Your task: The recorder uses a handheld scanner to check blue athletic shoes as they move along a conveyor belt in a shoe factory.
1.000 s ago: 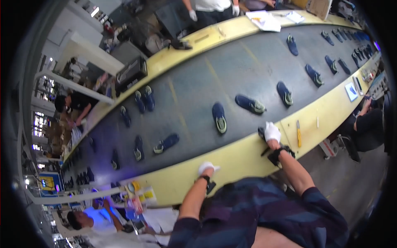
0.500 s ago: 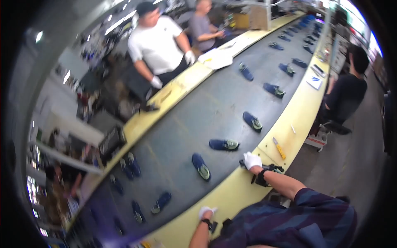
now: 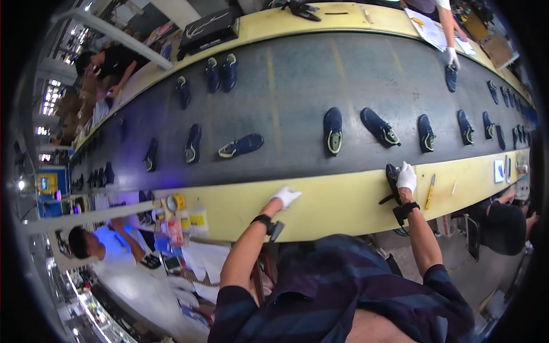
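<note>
My left hand (image 3: 286,196), in a white glove, is over the near yellow ledge (image 3: 337,208). Its fingers are curled, with nothing visible in them. Further right, my right hand (image 3: 406,178), also gloved, is closed at the side of a black object with straps (image 3: 392,176) at the ledge's inner edge; its exact kind is unclear. On the dark belt beyond lie several navy shoes with light green linings. Nearest my hands are a shoe (image 3: 333,128) pointing away, a slanted shoe (image 3: 380,126) and another shoe (image 3: 425,131).
A yellow-handled cutter (image 3: 430,192) lies right of my right hand. Across the belt, a co-worker's gloved hand (image 3: 452,57) touches a shoe (image 3: 451,79). A black box (image 3: 209,33) stands on the far ledge. Tape (image 3: 175,202) sits at left; co-workers are on both sides.
The view has swung left, showing more of the belt's left end. The co-worker across the belt has reached out to a shoe. My right hand stays at the black object.
</note>
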`<action>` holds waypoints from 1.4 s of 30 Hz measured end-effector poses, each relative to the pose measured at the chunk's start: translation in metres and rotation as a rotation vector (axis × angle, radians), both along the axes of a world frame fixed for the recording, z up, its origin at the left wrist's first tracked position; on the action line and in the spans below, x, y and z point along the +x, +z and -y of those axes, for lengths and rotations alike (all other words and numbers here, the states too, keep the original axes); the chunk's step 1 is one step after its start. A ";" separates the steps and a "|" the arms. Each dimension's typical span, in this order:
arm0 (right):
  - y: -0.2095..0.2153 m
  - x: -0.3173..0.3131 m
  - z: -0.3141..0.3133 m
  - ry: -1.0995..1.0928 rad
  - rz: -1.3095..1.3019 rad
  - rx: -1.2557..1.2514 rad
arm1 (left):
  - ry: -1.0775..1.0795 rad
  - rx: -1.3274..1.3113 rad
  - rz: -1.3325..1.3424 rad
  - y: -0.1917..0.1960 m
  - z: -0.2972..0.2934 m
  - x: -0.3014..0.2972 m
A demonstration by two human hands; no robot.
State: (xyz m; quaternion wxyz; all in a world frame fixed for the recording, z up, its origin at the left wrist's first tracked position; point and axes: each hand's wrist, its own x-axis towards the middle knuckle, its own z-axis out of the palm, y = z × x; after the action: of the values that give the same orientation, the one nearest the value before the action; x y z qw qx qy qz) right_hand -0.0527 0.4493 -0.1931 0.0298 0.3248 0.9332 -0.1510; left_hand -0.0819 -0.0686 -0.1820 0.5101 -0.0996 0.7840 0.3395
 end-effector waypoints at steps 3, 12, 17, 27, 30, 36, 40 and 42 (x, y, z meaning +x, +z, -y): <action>0.021 -0.004 0.032 0.132 0.098 0.180 | 0.127 -0.110 -0.778 -0.026 0.132 -0.013; 0.046 0.004 0.054 -0.113 -0.088 -0.028 | -0.193 -0.486 -0.626 -0.030 0.294 -0.139; 0.048 -0.003 0.046 -0.163 -0.017 0.030 | -0.185 -0.210 -0.521 -0.036 0.283 -0.172; 0.042 0.003 0.041 -0.084 0.002 0.046 | -0.133 -0.497 -0.652 0.011 0.177 -0.116; 0.059 0.003 0.044 -0.140 0.003 -0.006 | 0.328 -0.118 -0.388 -0.022 0.164 -0.107; 0.062 0.003 0.036 -0.142 -0.037 -0.062 | 0.966 0.742 -0.025 -0.063 0.085 -0.030; 0.070 0.006 0.034 -0.151 -0.033 -0.145 | 0.947 0.845 0.129 0.005 -0.005 0.032; 0.068 0.006 0.030 -0.140 -0.031 -0.165 | 0.776 0.903 0.129 0.047 -0.038 0.046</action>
State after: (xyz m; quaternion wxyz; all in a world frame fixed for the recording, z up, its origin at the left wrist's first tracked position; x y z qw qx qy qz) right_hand -0.0469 0.4193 -0.1247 0.0312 0.3833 0.8929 -0.2341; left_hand -0.0356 -0.0302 -0.1352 0.3874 -0.1727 0.4359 0.7938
